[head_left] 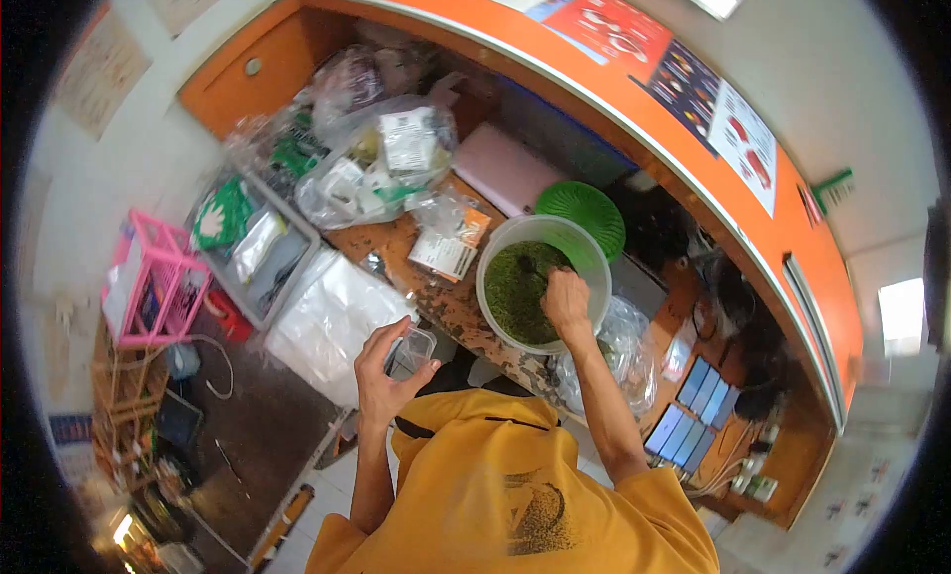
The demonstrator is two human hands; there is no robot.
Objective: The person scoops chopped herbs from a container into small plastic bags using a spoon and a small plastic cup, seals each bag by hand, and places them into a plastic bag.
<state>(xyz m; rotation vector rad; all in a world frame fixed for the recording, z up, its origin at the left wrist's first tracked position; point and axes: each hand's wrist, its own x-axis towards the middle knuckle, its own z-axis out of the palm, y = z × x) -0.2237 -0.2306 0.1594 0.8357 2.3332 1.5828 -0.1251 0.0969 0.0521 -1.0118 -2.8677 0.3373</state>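
Note:
A round translucent tub [599, 273] of chopped green stuff stands on the worn wooden counter [396, 264]. My right hand [566, 299] reaches over the tub's right side, fingers closed round a dark utensil that dips into the green contents. Left of the tub, in front of the counter, my left hand [388, 368] holds a small clear plastic container [416, 347] between thumb and fingers. Behind the tub lies a green ribbed plastic lid or basket [584, 212]. An orange and white packet [451, 250] is to the tub's left.
White plastic bags [332, 321] lie beside a grey bin [289, 277] on the left, near a pink basket [163, 287]. Filled clear bags [362, 163] and a pink box [505, 168] sit farther back. Several phones [693, 413] lie at the right. An orange panel [693, 168] overhangs the counter.

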